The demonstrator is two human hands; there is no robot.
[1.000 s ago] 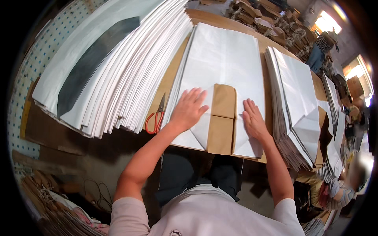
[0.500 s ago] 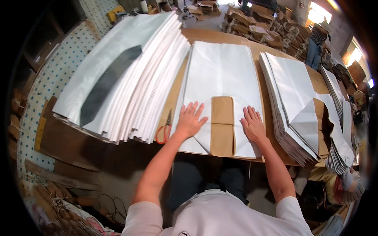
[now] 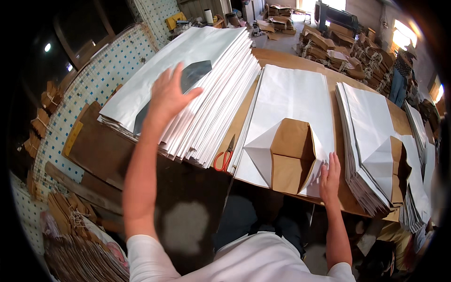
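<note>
In front of me a white paper sack [image 3: 293, 94] lies flat, its near end folded out so that the brown inner paper [image 3: 293, 145] stands open. My right hand [image 3: 330, 176] is at the right side of that opened end, fingers extended and palm turned toward it. Over to the left, my left hand [image 3: 171, 94] is above a tall stack of white sacks [image 3: 206, 42], fingers spread and holding nothing. Beneath it a dark flat plate [image 3: 197, 73] rests on the stack, partly hidden by the hand. Orange-handled scissors [image 3: 223, 159] lie between stack and sack.
On the right is another pile of white sacks [image 3: 366, 105], the top one with its brown end open. Several more sacks sit at the table's [image 3: 277, 55] far right. Bundled brown paper [image 3: 347, 58] is heaped behind. A person [image 3: 402, 73] stands at the back right.
My left hand has left the middle sack and risen toward the left stack. My right hand has turned on edge. The sack's brown end, flat before, now stands open. The view has shifted.
</note>
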